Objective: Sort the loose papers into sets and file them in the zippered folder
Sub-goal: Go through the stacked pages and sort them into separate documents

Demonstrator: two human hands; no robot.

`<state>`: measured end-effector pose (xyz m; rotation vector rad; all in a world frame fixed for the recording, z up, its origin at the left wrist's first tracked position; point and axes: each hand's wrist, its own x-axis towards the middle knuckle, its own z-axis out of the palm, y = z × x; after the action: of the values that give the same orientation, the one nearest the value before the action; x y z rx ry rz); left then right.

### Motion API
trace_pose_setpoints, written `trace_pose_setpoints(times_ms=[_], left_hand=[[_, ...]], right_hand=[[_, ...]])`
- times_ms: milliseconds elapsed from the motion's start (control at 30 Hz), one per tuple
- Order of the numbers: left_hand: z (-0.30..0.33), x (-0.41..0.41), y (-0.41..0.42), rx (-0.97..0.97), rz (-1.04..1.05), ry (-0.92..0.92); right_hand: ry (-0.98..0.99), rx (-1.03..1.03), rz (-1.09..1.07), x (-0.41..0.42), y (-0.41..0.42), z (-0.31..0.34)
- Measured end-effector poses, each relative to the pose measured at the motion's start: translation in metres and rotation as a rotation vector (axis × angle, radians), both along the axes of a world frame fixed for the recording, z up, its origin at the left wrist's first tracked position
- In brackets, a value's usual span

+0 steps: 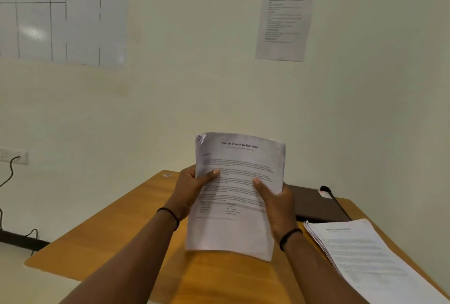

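A sheaf of printed sheets [237, 194] headed "Sample Education Transcript" is held upright above the wooden desk [117, 230], gripped at its left edge by the left hand [188, 190] and at its right edge by the right hand [277, 206], thumbs pressed on the front page. Should either grip be loosened, pages could be fanned out or dropped and mixed with the loose paper pile [370, 262] lying to the right. The sheaf looks slightly curled, its top left corner dog-eared. A dark zippered folder [316, 204] lies behind.
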<state>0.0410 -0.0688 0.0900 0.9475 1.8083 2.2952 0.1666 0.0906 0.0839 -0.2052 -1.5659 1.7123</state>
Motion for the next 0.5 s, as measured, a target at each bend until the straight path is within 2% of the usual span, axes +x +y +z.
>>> trace_pose_setpoints(times_ms=[133,300,500], left_hand=[[0.012,0.0,0.003,0.046,-0.004,0.033],[-0.005,0.003,0.01,0.038,-0.022,-0.021],[0.031,0.002,0.013,0.161,0.08,0.128]], right_hand=[[0.066,-0.009,-0.024,0.001,0.003,0.013],[-0.043,-0.007,0.038,0.003,0.007,-0.013],[0.048,0.027,-0.063,-0.005,0.012,0.011]])
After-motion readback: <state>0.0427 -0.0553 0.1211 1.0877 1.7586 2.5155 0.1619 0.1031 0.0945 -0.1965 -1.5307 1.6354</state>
